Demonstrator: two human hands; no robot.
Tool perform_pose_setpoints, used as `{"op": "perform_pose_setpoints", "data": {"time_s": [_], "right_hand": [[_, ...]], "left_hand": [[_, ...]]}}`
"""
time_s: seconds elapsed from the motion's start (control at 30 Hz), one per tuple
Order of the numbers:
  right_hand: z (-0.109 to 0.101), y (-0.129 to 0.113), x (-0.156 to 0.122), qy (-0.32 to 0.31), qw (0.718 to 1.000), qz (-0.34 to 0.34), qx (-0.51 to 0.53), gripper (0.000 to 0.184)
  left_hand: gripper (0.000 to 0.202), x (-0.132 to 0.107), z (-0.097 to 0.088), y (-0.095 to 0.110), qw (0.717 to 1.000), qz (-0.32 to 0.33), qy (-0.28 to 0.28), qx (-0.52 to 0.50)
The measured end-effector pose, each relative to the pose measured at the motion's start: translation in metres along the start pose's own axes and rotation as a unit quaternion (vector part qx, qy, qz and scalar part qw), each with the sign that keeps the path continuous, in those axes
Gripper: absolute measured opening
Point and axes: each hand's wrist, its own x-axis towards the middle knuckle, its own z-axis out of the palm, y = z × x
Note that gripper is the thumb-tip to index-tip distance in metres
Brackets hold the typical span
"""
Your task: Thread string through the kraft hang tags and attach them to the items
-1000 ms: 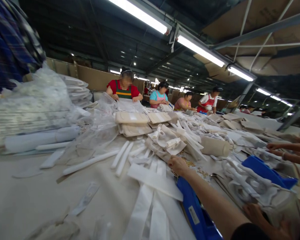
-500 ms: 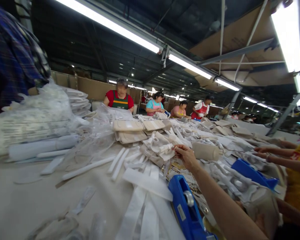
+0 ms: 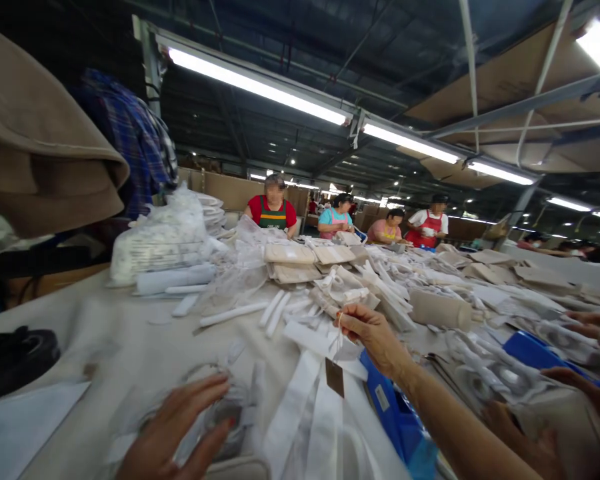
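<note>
My right hand (image 3: pixel 370 330) is raised over the table with thumb and fingers pinched on the thin string of a brown hang tag (image 3: pixel 335 378). The tag dangles below over white strips (image 3: pixel 300 393). At the lower left, my left hand (image 3: pixel 180 423) has its fingers and thumb apart. It is beside a plastic-wrapped greyish item (image 3: pixel 225 420), partly hidden by the hand; whether they touch I cannot tell. The edge of a beige piece (image 3: pixel 240 468) shows at the bottom. A blue tape dispenser (image 3: pixel 387 400) sits under my right forearm.
Beige bags (image 3: pixel 290 255) and white wrapped parts are heaped across the table. A clear plastic sack (image 3: pixel 160 240) stands left, near a black roll (image 3: pixel 17 360). At right, another person's hands (image 3: pixel 525 433) handle a beige bag (image 3: pixel 570 420) near a second blue dispenser (image 3: pixel 530 350). Several co-workers stand opposite.
My right hand has drawn back from the pile with the hang tag hanging from its fingers. My left hand has come into view at the lower left. The view has turned left.
</note>
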Motion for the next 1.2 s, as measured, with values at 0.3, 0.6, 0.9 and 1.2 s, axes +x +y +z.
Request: {"op": "perform_pose_setpoints", "data": {"time_s": [0.3, 0.6, 0.9, 1.2], "right_hand": [[0.087, -0.009, -0.059, -0.115, 0.993, -0.001, 0.015, 0.019], [0.115, 0.007, -0.066, -0.076, 0.987, -0.103, -0.101, 0.023], [0.11, 0.024, -0.072, -0.013, 0.987, -0.113, -0.116, 0.02], [0.1, 0.037, -0.085, 0.087, 0.961, -0.204, -0.166, 0.014]], "left_hand": [[0.013, 0.039, 0.028, 0.067, 0.966, -0.182, -0.143, -0.114], [0.021, 0.034, -0.011, 0.043, 0.935, -0.256, -0.134, -0.207], [0.023, 0.06, -0.035, 0.061, 0.888, -0.316, -0.159, -0.295], [0.024, 0.066, -0.026, 0.064, 0.881, -0.283, -0.239, -0.293]]}}
